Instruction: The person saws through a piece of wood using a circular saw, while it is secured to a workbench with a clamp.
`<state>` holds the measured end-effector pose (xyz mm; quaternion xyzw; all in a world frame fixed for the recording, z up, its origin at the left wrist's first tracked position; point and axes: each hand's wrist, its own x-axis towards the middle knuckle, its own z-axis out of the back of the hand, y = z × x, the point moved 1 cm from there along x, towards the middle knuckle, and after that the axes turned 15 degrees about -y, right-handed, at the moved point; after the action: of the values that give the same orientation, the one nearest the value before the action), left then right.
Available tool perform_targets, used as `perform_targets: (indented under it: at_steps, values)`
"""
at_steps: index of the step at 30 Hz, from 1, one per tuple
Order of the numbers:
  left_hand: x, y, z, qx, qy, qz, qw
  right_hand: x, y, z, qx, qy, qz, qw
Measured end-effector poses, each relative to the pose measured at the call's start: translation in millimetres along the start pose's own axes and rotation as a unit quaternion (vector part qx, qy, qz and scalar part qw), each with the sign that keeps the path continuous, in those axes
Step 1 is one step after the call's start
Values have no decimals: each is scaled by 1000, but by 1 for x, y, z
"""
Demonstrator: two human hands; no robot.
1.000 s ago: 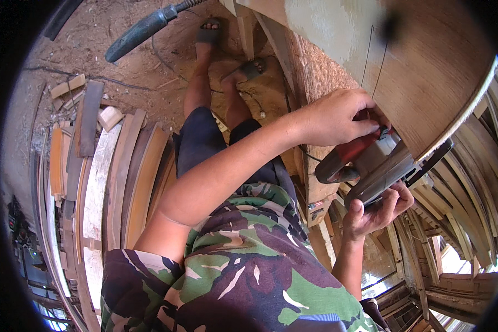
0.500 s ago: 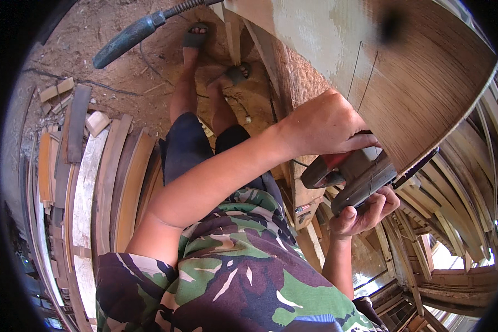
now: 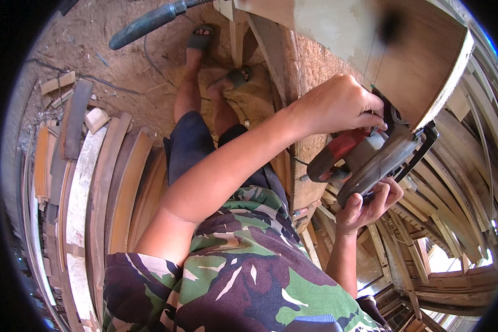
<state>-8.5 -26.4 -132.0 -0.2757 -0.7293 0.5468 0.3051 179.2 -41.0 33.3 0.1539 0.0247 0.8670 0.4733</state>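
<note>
Two lots of timber are the biggest items: left stack point(image 3: 113, 188) and right planks point(image 3: 465, 177). Next down, wide wooden panel point(image 3: 420, 66), pale patch on its face, projecting in from top right. Rough beam point(image 3: 315, 61) just to its left.

Power saw point(image 3: 365, 157) (red body, dark handle, grey guard) is at the panel's near edge, tilted, between both hands. Can't tell if saw and panel touch. Blue-grey handle point(image 3: 144, 27) at top left, well apart from the saw.

Left hand point(image 3: 346, 105): fingers curled in at the saw's upper side, by the panel edge. Tips partly hidden, can't tell what they pinch, if anything. Right hand point(image 3: 368, 207): cupped under the guard, thumb on the near side, grasping the saw from below.

Thinnest item: black cord point(image 3: 297, 159) near the saw's handle.

Step in hand, my read: handling or adjusting at the saw, right hand taking the weight, left hand on some smaller part. Next move calls for firm support from below and fingers clear of the blade side before any grip change.
</note>
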Motion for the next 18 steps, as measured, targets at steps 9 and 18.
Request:
perform_targets:
  at_steps: [9, 18]
  values:
    - [3, -11, -5, -58, 83, 313, 944, 0, 0, 1, -6, 7, -8, 1000]
    - [-39, 4, -7, -170, 15, 221, 960, 0, 1, -3, 8, -7, -12, 1000]
